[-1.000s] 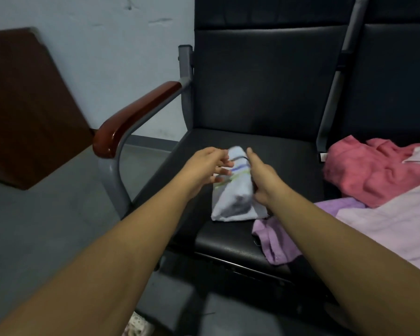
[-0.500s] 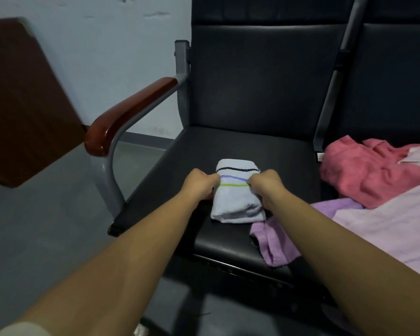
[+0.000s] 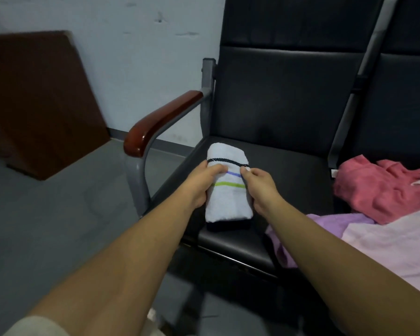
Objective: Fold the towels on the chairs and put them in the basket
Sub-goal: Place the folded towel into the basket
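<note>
A folded white towel (image 3: pixel 227 202) with black, blue and green stripes is held just above the black chair seat (image 3: pixel 289 175), casting a shadow under its near end. My left hand (image 3: pixel 201 183) grips its left side and my right hand (image 3: pixel 260 185) grips its right side, fingers curled over the top. To the right lie a crumpled red towel (image 3: pixel 378 187), a purple towel (image 3: pixel 325 226) and a pale pink towel (image 3: pixel 393 248). No basket is in view.
The chair's wooden armrest (image 3: pixel 160 122) on a grey metal frame stands left of the seat. A brown board (image 3: pixel 39 100) leans on the wall at the left. Grey floor (image 3: pixel 58 226) spreads below it.
Both hands closed on the towel's sides and lifted it slightly off the seat. The view shifted so the chair sits further right.
</note>
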{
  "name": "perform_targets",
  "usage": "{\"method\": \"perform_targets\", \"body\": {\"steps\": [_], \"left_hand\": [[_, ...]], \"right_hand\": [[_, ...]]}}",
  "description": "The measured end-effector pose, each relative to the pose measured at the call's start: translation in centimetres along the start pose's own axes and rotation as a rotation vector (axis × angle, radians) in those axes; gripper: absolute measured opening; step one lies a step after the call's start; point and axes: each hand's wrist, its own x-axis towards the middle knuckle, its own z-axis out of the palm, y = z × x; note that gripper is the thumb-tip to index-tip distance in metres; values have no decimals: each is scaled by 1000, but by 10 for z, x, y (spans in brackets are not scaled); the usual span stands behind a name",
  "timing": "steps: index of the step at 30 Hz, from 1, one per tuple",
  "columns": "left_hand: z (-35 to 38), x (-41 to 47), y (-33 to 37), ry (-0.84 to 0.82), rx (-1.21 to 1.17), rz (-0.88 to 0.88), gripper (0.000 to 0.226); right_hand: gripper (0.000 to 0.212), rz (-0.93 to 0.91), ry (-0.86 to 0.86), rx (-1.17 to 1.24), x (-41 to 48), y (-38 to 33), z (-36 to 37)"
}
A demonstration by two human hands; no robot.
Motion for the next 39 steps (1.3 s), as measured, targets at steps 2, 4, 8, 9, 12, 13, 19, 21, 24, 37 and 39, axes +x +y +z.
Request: {"method": "perform_targets", "body": {"steps": [2, 4, 8, 9, 12, 13, 19, 21, 24, 37, 39], "left_hand": [[-14, -17, 14, 20, -42, 61, 36], [-35, -38, 26, 31, -116, 106, 30], [-101, -80, 36, 97, -250, 157, 40], [-120, -90, 36, 131, -267, 162, 45], [-179, -124, 29, 235, -313, 162, 50], [-201, -137, 22, 281, -330, 155, 52], [-294, -206, -30, 522, -298, 130, 43], [-318, -228, -51, 583, -305, 117, 37], [-348, -257, -96, 694, -372, 50, 35], [-386, -343, -256, 1043, 34, -148, 30], [-388, -349, -275, 1063, 116, -199, 44]], "right_hand": [[22, -135, 13, -110, -14, -15, 19], [26, -217, -37, -128, -28, -29, 42], [21, -215, -286, -79, -53, -43, 102], [19, -215, -338, -89, -60, -44, 119], [17, -233, -459, -160, -82, -37, 174], [18, -233, -503, -199, -91, -31, 194], [30, -115, -771, -463, -133, 31, 292], [21, -95, -857, -529, -149, 55, 321], [30, -142, -972, -689, -171, 91, 355], [17, -256, -1251, -971, -252, 246, 388], [18, -243, -1309, -965, -253, 262, 390]]}}
